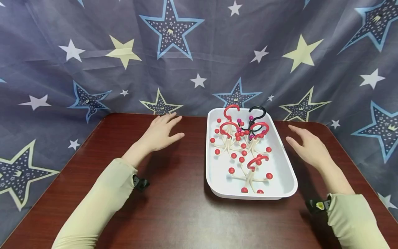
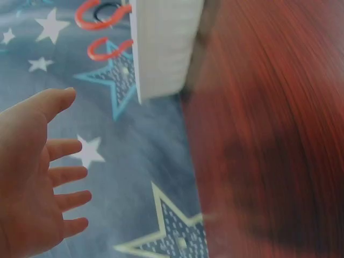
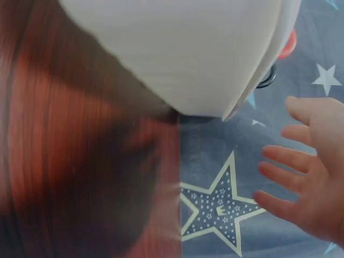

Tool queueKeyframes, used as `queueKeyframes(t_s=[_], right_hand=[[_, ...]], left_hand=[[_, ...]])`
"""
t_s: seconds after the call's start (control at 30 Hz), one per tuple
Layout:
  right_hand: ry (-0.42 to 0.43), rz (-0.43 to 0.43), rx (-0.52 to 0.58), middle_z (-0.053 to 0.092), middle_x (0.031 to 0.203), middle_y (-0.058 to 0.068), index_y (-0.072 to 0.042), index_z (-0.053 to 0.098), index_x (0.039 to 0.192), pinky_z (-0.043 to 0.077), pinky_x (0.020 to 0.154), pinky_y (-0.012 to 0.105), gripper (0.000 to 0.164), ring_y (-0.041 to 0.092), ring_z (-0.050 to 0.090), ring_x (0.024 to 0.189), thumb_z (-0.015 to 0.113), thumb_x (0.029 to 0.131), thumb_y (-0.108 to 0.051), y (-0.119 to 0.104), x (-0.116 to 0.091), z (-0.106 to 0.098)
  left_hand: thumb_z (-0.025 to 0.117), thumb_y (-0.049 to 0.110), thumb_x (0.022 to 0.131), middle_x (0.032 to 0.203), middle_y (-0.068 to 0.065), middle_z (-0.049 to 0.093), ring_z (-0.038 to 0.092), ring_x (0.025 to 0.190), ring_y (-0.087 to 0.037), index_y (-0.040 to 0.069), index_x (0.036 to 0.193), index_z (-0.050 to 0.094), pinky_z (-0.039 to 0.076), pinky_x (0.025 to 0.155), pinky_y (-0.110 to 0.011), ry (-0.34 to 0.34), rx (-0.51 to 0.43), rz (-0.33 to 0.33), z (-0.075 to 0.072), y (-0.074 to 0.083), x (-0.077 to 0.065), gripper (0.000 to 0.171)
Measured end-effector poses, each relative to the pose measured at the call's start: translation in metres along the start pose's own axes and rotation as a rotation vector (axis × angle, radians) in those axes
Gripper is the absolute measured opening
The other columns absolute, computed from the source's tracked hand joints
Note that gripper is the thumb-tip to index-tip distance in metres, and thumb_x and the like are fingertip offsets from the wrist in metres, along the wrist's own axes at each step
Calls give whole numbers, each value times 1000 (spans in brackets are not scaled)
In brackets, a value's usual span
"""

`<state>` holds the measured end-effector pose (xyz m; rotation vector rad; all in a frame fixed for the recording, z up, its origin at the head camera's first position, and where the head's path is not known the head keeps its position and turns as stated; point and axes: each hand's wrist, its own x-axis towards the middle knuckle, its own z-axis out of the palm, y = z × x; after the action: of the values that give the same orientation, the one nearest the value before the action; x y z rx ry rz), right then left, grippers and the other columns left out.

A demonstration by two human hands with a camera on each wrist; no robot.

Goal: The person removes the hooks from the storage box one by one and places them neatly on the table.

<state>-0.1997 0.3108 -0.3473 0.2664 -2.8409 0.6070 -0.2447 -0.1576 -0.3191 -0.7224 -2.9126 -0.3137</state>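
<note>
A white tray [image 1: 252, 195] holds several hook-handled massagers with splayed, ball-tipped legs. The nearest massager [image 1: 249, 176] has a red hook, cream legs and red balls, like most of the others. At the back right of the tray stands a black massager [image 1: 252, 124] with purple balls. My left hand [image 1: 161, 133] hovers over the table, left of the tray, with its fingers spread and nothing in it. On the tray's other side my right hand [image 1: 309, 147] is held with fingers extended, also holding nothing. Both wrist views show gaps between the fingers and the tray wall.
The dark red wooden table [image 1: 174, 207] runs back to a blue-grey curtain [image 1: 199, 62] printed with stars. This cloth hangs behind and along both sides. Each wrist wears a black strap, as with the left strap [image 1: 141, 182].
</note>
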Motion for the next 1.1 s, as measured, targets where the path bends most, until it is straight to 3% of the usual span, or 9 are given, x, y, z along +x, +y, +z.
queueKeyframes(t_s=[0.33, 0.5, 0.83, 1.1], right_hand=[[-138, 86, 171, 49, 133, 27, -4, 39, 140, 42, 92, 58, 55, 44, 52, 116, 52, 95, -32, -16, -9, 13], [-156, 129, 223, 48, 134, 26, -3, 38, 140, 48, 87, 55, 57, 43, 56, 111, 54, 94, -33, -18, -12, 19], [-166, 200, 287, 42, 138, 28, -4, 34, 143, 48, 88, 53, 61, 44, 52, 113, 52, 94, -36, -14, -19, 26], [-208, 202, 335, 43, 134, 32, -1, 26, 145, 43, 93, 57, 63, 47, 45, 120, 51, 95, -29, -11, -20, 30]], left_hand=[[53, 46, 90, 145, -12, 42, 40, 133, -30, 12, 141, 43, 31, 109, -48, 48, -76, 158, 15, 56, 15, 62], [56, 45, 89, 140, -8, 48, 47, 128, -25, 14, 138, 47, 36, 106, -43, 44, -91, 253, 23, 89, 20, 58], [56, 51, 88, 138, 1, 51, 48, 126, -16, 22, 140, 44, 38, 106, -34, -139, -111, 400, 32, 157, 23, 61], [55, 43, 92, 133, 4, 56, 52, 122, -10, 24, 137, 48, 43, 100, -28, -194, -185, 462, 37, 185, 23, 50]])
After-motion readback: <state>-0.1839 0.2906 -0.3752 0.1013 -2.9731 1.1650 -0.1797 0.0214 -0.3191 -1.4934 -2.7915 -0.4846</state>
